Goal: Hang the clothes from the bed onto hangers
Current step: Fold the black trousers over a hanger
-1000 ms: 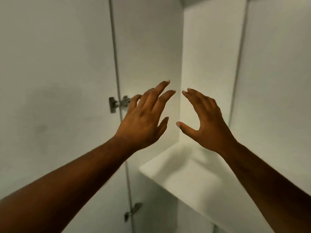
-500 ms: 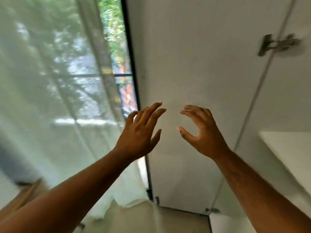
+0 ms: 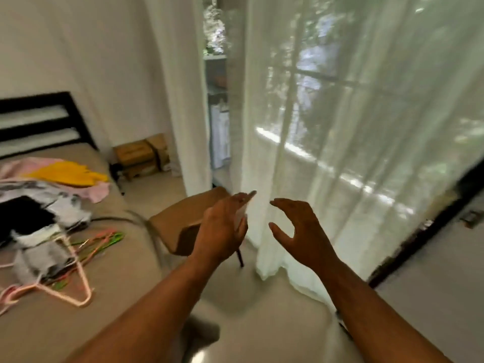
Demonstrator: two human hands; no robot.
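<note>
Two hands, left (image 3: 222, 229) and right (image 3: 298, 229), raised at centre, fingers spread, holding nothing. One bed (image 3: 110, 297) at 9 o'clock carries one clothes pile (image 3: 39, 203) and several hangers (image 3: 78, 260); exact count unclear.

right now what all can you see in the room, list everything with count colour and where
bed: one, tan sheet, black slatted headboard, left
clothes pile: one heap, count unclear; yellow, pink, black, grey and white pieces, on the bed's left side
hangers: several, pink and green, exact count blurred, on the bed beside the clothes
chair: one, brown, between the bed and the curtains
cardboard boxes: about two, brown, on the floor by the wall past the bed
curtains: two sheer white panels, over the window, centre and right
floor: pale, glossy, bottom centre
left hand: open, empty, raised centre
right hand: open, fingers curled, empty, beside the left
</note>
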